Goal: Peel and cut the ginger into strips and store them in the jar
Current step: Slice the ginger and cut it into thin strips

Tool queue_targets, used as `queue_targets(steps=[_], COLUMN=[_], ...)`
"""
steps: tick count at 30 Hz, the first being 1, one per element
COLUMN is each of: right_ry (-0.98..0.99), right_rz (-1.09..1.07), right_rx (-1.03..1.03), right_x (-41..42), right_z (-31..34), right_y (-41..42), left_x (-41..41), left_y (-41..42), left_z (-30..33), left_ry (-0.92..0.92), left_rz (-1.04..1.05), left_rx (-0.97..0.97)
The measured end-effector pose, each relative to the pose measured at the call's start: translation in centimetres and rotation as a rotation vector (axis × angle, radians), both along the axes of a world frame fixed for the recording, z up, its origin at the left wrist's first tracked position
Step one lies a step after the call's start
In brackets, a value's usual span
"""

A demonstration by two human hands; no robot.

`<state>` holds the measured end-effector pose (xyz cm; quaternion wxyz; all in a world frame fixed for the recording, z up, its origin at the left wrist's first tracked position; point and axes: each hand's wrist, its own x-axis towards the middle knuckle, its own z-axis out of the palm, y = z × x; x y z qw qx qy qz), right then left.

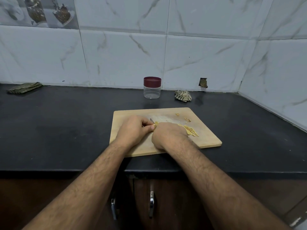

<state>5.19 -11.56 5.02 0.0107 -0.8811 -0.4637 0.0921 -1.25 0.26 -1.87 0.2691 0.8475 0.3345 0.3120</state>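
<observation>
Both bare forearms reach over black counter (49,130) edge onto pale wooden cutting board (204,138). Left hand (132,130) pinches small yellow ginger piece (154,125). Right hand (167,136) clenched, presumably on knife, only the grey blade tip (151,120) shows. Cut ginger strips (191,130) just right of it. Clear plastic jar with maroon lid (152,87) behind board, lid on.

- ginger piece (154,125): small, yellowish, mostly hidden between both hands
- ginger strips (191,130): pale yellow pile on the board
- jar (152,87): clear, maroon lid on, upright behind the board
</observation>
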Motion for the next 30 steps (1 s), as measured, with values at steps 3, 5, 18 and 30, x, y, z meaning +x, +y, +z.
queue_targets(steps=[3, 5, 18, 30], right_ry=[-0.006, 0.008, 0.015, 0.023], right_rz=[0.018, 0.028, 0.000, -0.011], right_rx=[-0.003, -0.010, -0.070, 0.074], right_x=[-0.1, -0.1, -0.4, -0.4], right_z=[0.1, 0.2, -0.3, 0.6], right_y=[-0.3, -0.8, -6.0, -5.0], left_x=[0.1, 0.2, -0.1, -0.2], left_y=[0.0, 0.1, 0.3, -0.2], left_z=[-0.2, -0.3, -0.3, 0.0], left_ry=[0.025, 0.039, 0.034, 0.027], left_rz=[0.031, 0.044, 0.036, 0.011], left_rx=[0.033, 0.047, -0.013, -0.004])
